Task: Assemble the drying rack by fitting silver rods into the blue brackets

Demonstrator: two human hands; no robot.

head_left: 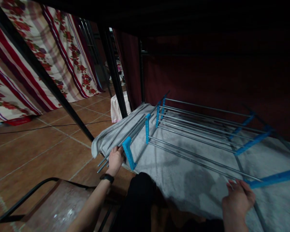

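Observation:
A rack of grey metal rods (pixel 198 129) with blue plastic side pieces (pixel 129 152) lies on its side on a grey blanket (pixel 178 174) covering a low bed. My left hand (pixel 115 160), a black watch on its wrist, is closed on the rods at the rack's near left end beside a blue piece. My right hand (pixel 238 199) rests at the near right corner, fingers curled by the end of a rod and a blue bar (pixel 275 178); whether it grips them is unclear.
Terracotta floor tiles (pixel 38 141) spread to the left, with a black cable across them. Floral striped curtains (pixel 50 54) hang behind black bed-frame posts (pixel 113 71). A dark maroon curtain (pixel 207 74) backs the bed. A worn chair (pixel 53 206) stands at lower left.

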